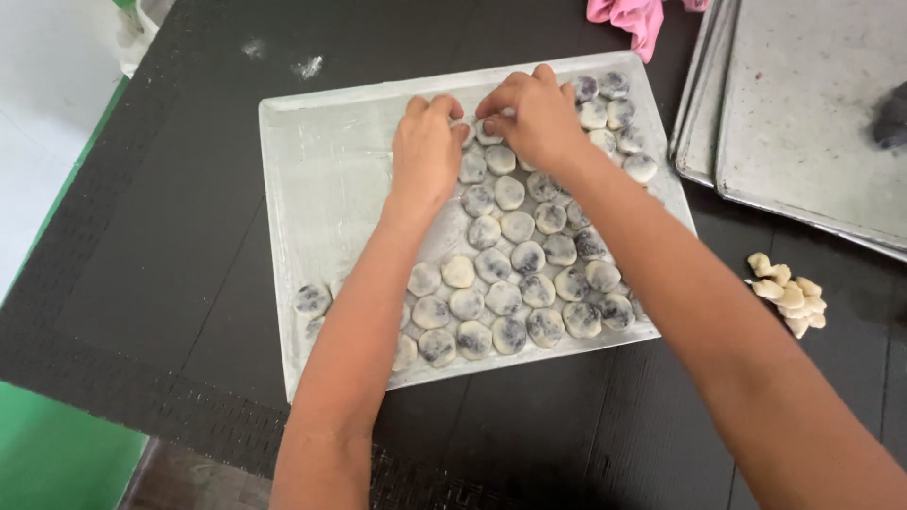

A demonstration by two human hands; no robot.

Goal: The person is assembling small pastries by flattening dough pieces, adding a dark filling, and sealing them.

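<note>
Hands at far edge of floured tray [312,189]; my left hand [425,151] and right hand [534,113] pinching same dough ball [487,132]; dough scraps [789,295] lie right.

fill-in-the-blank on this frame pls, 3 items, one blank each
1. Both hands, the left hand and the right hand, meet at the tray's ____ edge.
2. The dough rounds lie on a floured ____.
3. The small pile of pale dough bits lies to the ____ of the tray.

Missing words: far; tray; right
</note>
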